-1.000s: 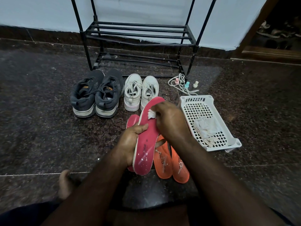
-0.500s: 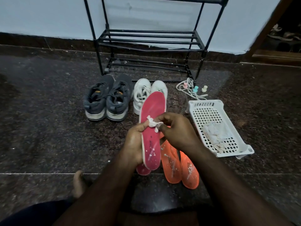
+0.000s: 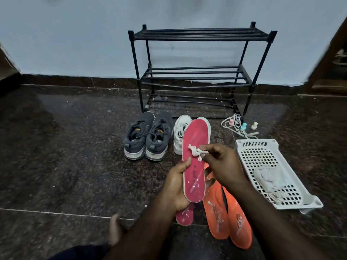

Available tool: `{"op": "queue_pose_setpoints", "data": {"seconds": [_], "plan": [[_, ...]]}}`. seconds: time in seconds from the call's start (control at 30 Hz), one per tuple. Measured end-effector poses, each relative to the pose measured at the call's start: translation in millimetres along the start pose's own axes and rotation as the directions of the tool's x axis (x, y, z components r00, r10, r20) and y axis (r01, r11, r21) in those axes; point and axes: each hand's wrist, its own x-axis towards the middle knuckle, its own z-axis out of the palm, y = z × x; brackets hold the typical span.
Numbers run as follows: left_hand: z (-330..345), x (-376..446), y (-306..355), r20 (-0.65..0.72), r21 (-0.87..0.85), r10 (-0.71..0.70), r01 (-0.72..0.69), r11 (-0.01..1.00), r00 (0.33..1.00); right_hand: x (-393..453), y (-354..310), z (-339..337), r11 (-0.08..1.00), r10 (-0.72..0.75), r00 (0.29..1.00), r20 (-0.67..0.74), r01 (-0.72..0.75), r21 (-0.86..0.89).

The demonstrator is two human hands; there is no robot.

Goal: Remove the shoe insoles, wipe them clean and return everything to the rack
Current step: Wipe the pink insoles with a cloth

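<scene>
A pink insole is held upright above the dark stone floor, its long axis running nearly vertical in the head view, with the rounded toe end pointing up and away toward the rack and the heel end down near the person. Its top face, flecked with white marks, is turned toward the camera. The left hand grips the insole's lower half from the left edge, thumb laid across the front face and fingers curled behind it, forearm rising from the lower centre. The right hand comes in from the right, palm turned down, and pinches a small crumpled white wipe between thumb and fingertips; the wipe lies against the insole's middle.

A second pink insole lies on the floor below the left hand, partly hidden by it. Two orange insoles lie side by side just to its right, toes pointing away. A pair of dark grey trainers and a pair of white trainers stand in front of the black rack, the white pair partly hidden behind the held insole. A white perforated basket holding cloths sits at right. A white cord lies beside the rack's right leg.
</scene>
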Motion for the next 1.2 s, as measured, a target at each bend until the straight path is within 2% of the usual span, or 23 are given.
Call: {"op": "queue_pose_setpoints", "data": {"seconds": [0.2, 0.3, 0.37, 0.53, 0.67, 0.83, 0.9, 1.0, 1.1, 1.2], "plan": [[4.4, -3.7, -1.5, -0.044, 0.042, 0.002, 0.0, 0.999, 0.999, -2.2, -1.4, 1.0, 1.0, 0.01, 1.0, -0.002, -0.01, -0.014], [5.1, -5.3, -1.5, -0.072, 0.037, 0.007, -0.005, 0.999, 0.997, -5.2, -3.4, -0.5, 0.993, 0.012, 1.0, -0.005, -0.013, -0.119], [5.9, -6.7, -1.1, -0.094, 0.037, 0.008, -0.005, 0.999, 0.996, -7.1, -4.6, -2.3, 0.981, -0.015, 1.0, 0.007, 0.016, -0.193], [3.3, -6.4, 0.3, -0.137, 0.063, 0.004, 0.004, 0.998, 0.991, -11.7, -12.2, -8.3, 0.966, -0.105, 0.994, 0.025, 0.108, -0.235], [0.0, -3.9, 0.4, -0.154, 0.058, 0.014, -0.005, 0.998, 0.988, -14.6, -18.5, -16.0, 0.993, -0.043, 0.996, 0.075, 0.051, -0.11], [-3.1, -1.9, 2.2, -0.143, 0.047, 0.023, -0.016, 0.999, 0.989, -13.8, -25.0, -27.4, 0.997, -0.014, 1.0, -0.01, 0.014, 0.071], [-5.0, 0.2, 2.6, -0.146, 0.048, 0.027, -0.02, 0.999, 0.989, -13.9, -23.5, -27.2, 0.999, -0.047, 0.998, -0.047, 0.046, -0.006], [-7.2, 3.5, 2.1, -0.117, 0.04, 0.039, -0.035, 0.999, 0.992, -18.6, -18.3, -14.7, 0.962, -0.147, 0.989, 0.008, 0.145, -0.232], [-9.0, 5.6, -0.9, -0.098, -0.004, 0.041, -0.042, 0.999, 0.994, -18.5, -9.5, 0.3, 0.819, -0.301, 0.944, 0.136, 0.329, -0.47], [-9.7, 4.6, -1.7, -0.089, -0.069, 0.009, -0.015, 0.998, 0.996, -18.1, -5.8, 10.8, 0.708, -0.297, 0.917, 0.267, 0.399, -0.582]]}}
